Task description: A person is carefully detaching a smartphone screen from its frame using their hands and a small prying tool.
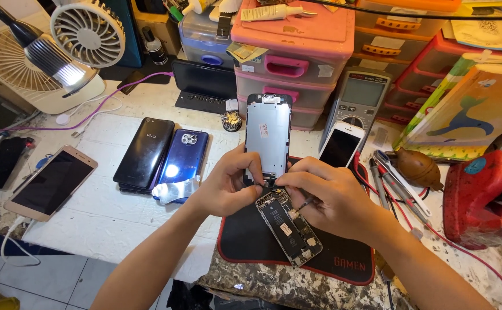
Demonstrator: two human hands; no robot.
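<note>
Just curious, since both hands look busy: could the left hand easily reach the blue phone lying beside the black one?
Probably yes. The left hand is beside the blue phone, with nothing between them, but it would first have to release the lifted screen panel.

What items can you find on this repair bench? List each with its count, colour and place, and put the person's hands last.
Opened phone body: 1, silver and black, on the mat.
Lifted screen panel: 1, silver back, upright above the body.
Work mat: 1, black with red edge, front centre.
Closed phones: black and blue side by side; gold at left; white leaning against the meter.
Multimeter: 1, grey, behind the white phone.
Drawer boxes: stack, pink, rear centre.
Desk fan: 1, white, rear left.
Air blower: 1, brown, right.
Left hand: steadies the panel's lower edge.
Right hand: holds a thin tool over the body.
</note>
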